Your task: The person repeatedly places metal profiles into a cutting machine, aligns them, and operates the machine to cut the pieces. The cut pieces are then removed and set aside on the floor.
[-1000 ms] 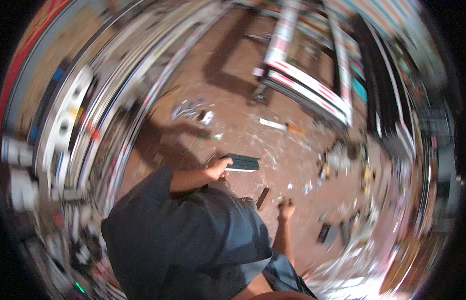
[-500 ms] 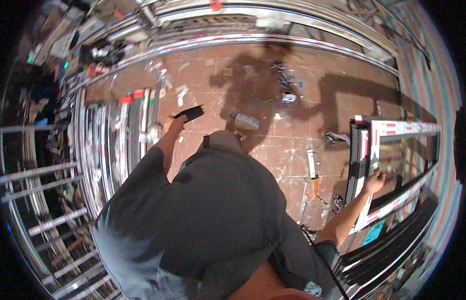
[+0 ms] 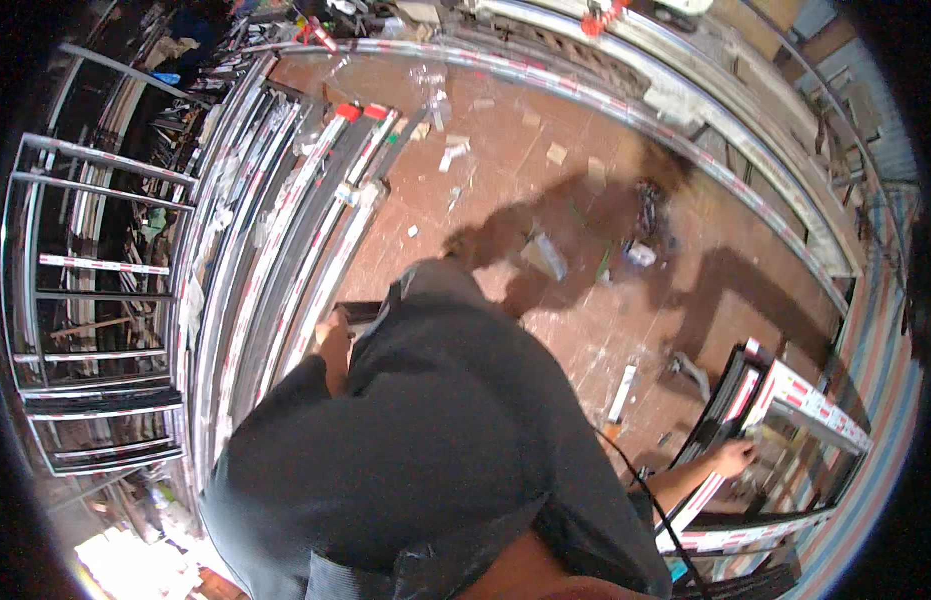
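My left hand [image 3: 332, 333] is closed around a short, flat black piece [image 3: 362, 311], perhaps a profile offcut, held beside my body. My dark shirt hides its far end. Over on the right, my right hand [image 3: 732, 458] is at the inner side of a rectangular frame [image 3: 800, 397] wrapped in white and red protective tape. Its fingers are curled together; whatever they may hold is too small to name. Against that frame's left side stand more dark frame pieces [image 3: 720, 405].
Long taped profiles [image 3: 285, 240] lie bundled at left, beside ladder-like metal frames [image 3: 103, 265]. More profiles [image 3: 605, 95] border the floor's far side. Scraps, a clear packet [image 3: 548, 255] and a white strip [image 3: 622, 390] lie on the brown floor. A striped sheet [image 3: 890, 340] hangs right.
The whole view has swung toward the left. My left hand has drawn the black piece closer to my body. My right hand has stayed by the taped frame.
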{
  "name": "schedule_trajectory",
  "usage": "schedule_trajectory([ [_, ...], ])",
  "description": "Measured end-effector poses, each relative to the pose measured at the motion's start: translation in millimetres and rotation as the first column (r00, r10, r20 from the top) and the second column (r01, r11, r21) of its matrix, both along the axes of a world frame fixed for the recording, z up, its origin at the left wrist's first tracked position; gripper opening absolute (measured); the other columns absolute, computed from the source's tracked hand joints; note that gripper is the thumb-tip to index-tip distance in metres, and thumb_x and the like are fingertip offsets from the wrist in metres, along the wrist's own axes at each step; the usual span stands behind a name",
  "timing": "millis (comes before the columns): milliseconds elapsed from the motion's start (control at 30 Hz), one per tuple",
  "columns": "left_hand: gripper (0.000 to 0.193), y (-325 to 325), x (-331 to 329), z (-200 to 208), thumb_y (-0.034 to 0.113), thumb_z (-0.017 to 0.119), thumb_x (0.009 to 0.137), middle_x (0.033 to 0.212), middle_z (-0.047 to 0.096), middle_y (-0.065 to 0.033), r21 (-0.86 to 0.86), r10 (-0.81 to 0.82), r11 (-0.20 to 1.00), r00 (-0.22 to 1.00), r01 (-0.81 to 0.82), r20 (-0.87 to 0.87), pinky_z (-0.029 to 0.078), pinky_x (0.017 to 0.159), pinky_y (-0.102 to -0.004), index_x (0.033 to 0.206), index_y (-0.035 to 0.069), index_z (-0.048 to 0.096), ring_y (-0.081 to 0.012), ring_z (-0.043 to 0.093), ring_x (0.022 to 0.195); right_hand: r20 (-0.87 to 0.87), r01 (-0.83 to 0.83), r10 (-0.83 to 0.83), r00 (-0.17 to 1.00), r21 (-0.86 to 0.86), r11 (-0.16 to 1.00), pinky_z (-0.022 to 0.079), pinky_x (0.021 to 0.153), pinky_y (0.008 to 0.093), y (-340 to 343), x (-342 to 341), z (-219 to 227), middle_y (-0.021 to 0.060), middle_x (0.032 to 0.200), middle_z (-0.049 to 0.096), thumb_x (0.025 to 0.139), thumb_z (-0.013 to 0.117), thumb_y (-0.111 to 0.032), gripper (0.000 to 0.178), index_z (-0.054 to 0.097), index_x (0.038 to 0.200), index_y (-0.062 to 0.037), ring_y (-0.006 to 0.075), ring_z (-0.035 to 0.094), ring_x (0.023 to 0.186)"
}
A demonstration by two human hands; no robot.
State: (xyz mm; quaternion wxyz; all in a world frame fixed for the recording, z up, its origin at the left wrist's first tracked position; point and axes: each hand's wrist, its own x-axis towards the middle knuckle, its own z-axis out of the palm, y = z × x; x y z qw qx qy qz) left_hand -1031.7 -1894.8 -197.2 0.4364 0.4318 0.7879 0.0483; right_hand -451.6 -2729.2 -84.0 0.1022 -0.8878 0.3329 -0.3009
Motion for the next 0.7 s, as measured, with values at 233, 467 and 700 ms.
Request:
schedule_trajectory([
  [233,0.071,48,111,51,0.040,0.089,0.076,0.124,0.079,-0.0235,0.150,-0.402,0.843,0.791,0.516,-0.460,0.061,0.098,-0.0510,0.133,0.004,0.067,-0.0408,0.076,0.117,-0.112,-0.104,0.111,0.987,0.066,0.992,0.058,0.093,0.0567,65,17,-1,0.0231,0.121,0.080,0.103,0.062,-0.063,0.069,0.081,0.126,-0.0007,0.0477,0.075,0.109],
  [467,0.065,144,157,68,0.041,0.088,0.076,0.113,0.077,-0.0239,0.093,-0.739,0.603,0.599,0.792,-0.310,0.061,0.094,-0.0539,0.126,0.006,0.064,-0.0442,0.075,0.110,0.098,-0.356,0.366,0.926,-0.101,0.929,0.057,0.094,0.0553,154,-18,-12,0.0170,0.123,0.079,0.103,0.066,-0.055,0.053,0.081,0.121,-0.0075,0.0414,0.074,0.110],
  [700,0.081,201,125,-66,0.047,0.090,0.075,0.124,0.075,-0.0306,0.088,-0.627,0.770,0.775,0.632,-0.080,0.060,0.098,-0.0547,0.135,-0.001,0.064,-0.0464,0.074,0.118,-0.390,-0.744,0.844,0.369,0.421,0.519,0.053,0.105,0.0534,479,-120,-105,0.0183,0.136,0.070,0.098,0.077,-0.043,0.053,0.070,0.135,-0.0052,0.0395,0.064,0.126],
])
